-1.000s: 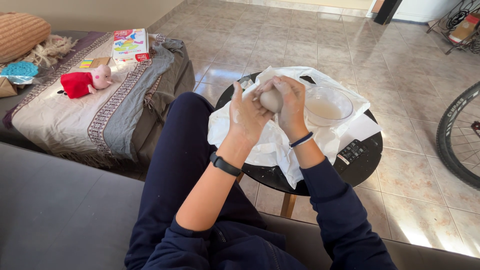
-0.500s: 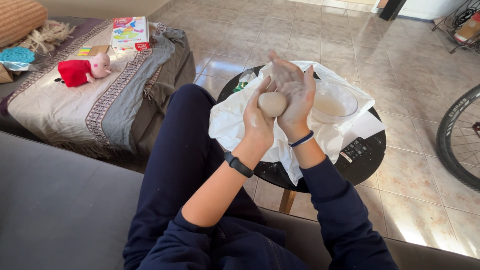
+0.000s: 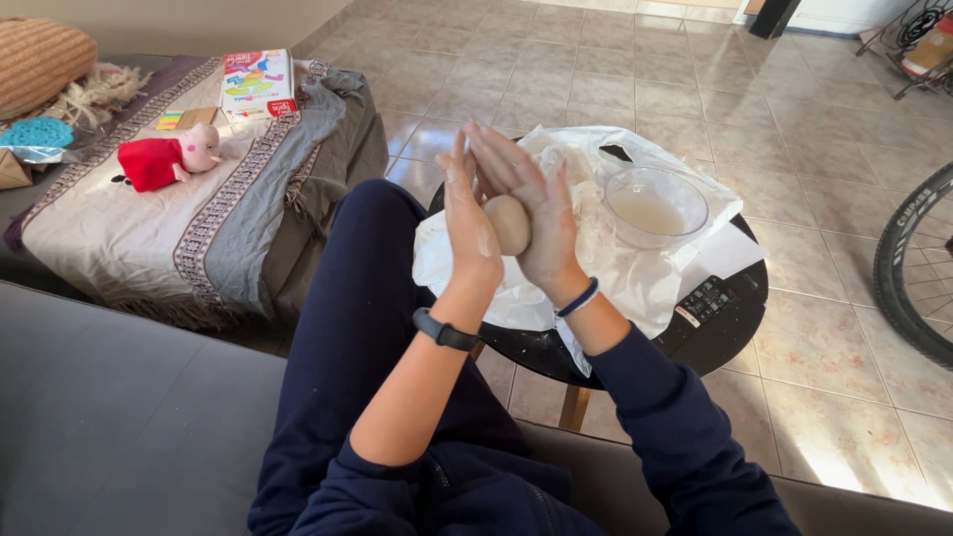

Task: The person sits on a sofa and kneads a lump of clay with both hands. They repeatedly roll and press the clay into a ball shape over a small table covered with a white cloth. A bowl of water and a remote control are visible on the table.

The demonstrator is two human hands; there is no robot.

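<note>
A pale beige ball of clay (image 3: 508, 222) is pressed between my two flat palms, held above the near edge of a small round black table (image 3: 730, 323). My left hand (image 3: 465, 220) stands upright on the ball's left side, fingers straight and smeared white. My right hand (image 3: 524, 204) covers the ball from the right, fingers stretched up and over it. A black band circles my left wrist and a blue band my right. A white plastic sheet (image 3: 615, 283) covers most of the table, and a clear bowl (image 3: 655, 205) of cloudy water sits on it to the right of my hands.
A black remote control (image 3: 705, 300) lies at the table's front right. A low bed with a striped blanket (image 3: 189, 233) stands to the left, bearing a red and pink plush toy (image 3: 169, 159) and a colourful box (image 3: 256, 79). A bicycle wheel (image 3: 913, 263) is at the right edge.
My hands went from cupping the ball low over the table to lifting it, palms now flat and upright. The view has shifted a little.
</note>
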